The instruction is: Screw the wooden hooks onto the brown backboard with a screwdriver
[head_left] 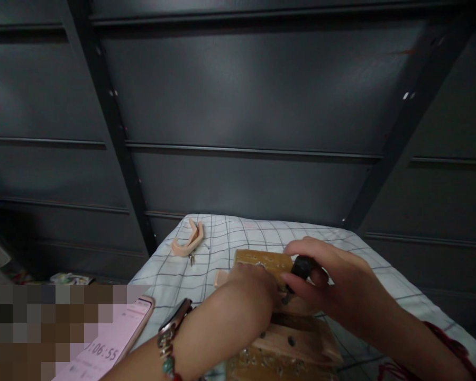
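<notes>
My right hand [333,280] is closed around a short black handle-like piece [301,266], held between thumb and fingers above the work; its lower end is not clear. My left hand [252,283] reaches across a glossy yellow-brown block [262,257] marked with small holes or metal bits. It is bent at the wrist, and its fingers are hidden behind the back of the hand. Below both hands lies a pale wooden piece [289,341] with dark round holes. Another yellow-brown part [269,365] shows at the bottom edge.
A checked white cloth [226,227] covers the surface. Pale curved pieces [188,243] lie at the back left, with small metal screw-like bits [191,259] beside them. A phone [115,338] showing timer digits is at the lower left. Dark metal panels [254,95] rise behind.
</notes>
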`<act>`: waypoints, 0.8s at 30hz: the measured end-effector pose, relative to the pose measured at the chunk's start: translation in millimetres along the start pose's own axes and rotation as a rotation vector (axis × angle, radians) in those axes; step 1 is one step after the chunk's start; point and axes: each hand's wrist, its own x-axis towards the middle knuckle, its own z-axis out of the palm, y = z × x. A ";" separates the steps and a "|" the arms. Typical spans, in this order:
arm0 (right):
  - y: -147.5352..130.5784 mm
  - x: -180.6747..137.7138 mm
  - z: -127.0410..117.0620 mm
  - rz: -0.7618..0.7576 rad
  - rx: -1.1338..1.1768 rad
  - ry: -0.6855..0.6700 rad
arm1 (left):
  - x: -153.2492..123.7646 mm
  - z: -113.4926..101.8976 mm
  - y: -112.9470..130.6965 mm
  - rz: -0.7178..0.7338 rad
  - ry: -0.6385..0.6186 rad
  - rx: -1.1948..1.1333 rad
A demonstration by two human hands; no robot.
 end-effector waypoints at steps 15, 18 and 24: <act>1.7 0.4 -17.9 -0.068 0.165 -0.271 | 9.4 4.1 -3.1 -0.023 0.014 -0.031; -0.1 -1.2 -12.8 -0.007 0.122 -0.200 | 2.6 2.4 -2.0 -0.030 0.007 -0.044; -2.3 -0.7 -3.9 -0.032 -0.035 -0.028 | -0.6 -0.2 -0.9 0.008 -0.026 0.000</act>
